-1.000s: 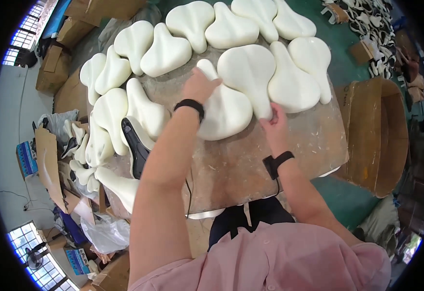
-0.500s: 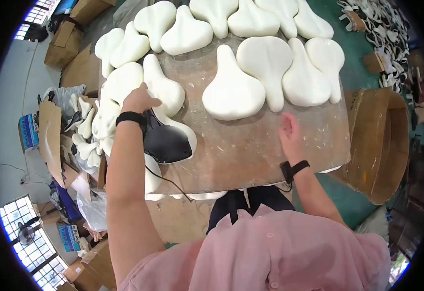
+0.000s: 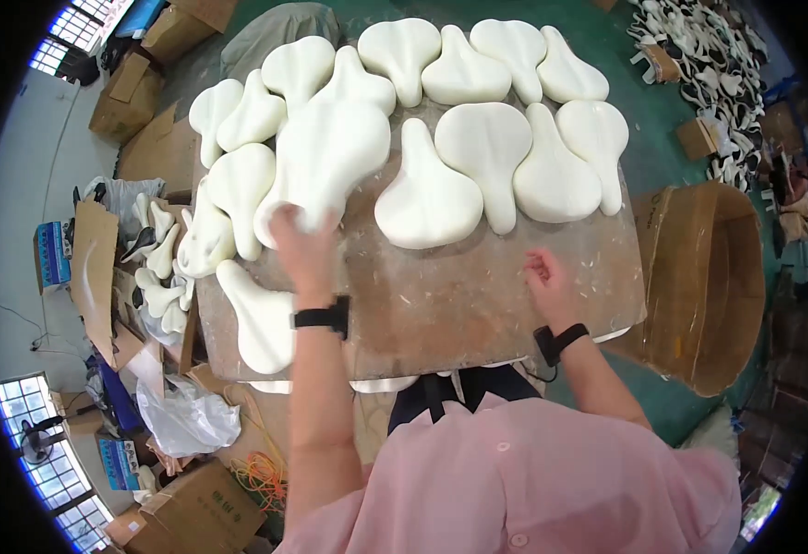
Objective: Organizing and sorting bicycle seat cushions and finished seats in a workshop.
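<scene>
My left hand, slightly blurred, is closed on the narrow end of a white bicycle saddle. That saddle looks raised, its smooth white side up and its wide end pointing away from me, overlapping the saddles behind. Another white saddle lies beside my left forearm at the table's near left. Over the table's right half hovers my right hand, fingers loosely curled and slightly apart, nothing in it. Nearest to it is a white saddle in the front row, not touched.
Several white saddles stand in rows on the worn brown table, noses alternating. A large cardboard box adjoins the right edge. Saddle pieces are heaped at the left; another pile covers the green floor at far right.
The saddle showing its black underside near my left hand is no longer seen that way; a white-side-up saddle is in that hand. My left hand has come nearer me. My right hand stays about where it was.
</scene>
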Available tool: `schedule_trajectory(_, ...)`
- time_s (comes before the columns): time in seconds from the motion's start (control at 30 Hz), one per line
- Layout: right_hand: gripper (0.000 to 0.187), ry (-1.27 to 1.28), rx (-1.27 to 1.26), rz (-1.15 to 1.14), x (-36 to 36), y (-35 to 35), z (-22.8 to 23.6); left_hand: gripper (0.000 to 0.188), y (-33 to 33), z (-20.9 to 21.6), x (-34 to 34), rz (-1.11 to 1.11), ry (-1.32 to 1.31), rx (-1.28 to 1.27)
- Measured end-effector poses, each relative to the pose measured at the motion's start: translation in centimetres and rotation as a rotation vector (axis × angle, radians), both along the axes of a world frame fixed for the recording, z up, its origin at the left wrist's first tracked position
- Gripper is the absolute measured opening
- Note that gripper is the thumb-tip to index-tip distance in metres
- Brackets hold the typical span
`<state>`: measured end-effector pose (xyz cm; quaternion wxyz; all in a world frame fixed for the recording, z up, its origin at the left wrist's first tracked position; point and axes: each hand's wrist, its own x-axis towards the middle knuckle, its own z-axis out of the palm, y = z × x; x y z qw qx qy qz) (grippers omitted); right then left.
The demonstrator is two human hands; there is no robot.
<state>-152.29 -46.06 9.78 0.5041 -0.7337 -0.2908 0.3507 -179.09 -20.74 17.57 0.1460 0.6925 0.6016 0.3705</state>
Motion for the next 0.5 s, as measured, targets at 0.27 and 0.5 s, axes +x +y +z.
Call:
schedule_trajectory(0.27, 0.022, 0.150, -0.040, 0.056, -2.6, 2.5, -2.5, 0.063, -1.3, -4.6, 4.1, -0.272, 0.128, -0.077)
schedule_trajectory(0.5, 0.018, 0.095, 0.025, 0.326, -6.9, 9.0, -0.9, 0.062, 0.0, -4.9, 3.7, -0.341, 0.087, -0.118)
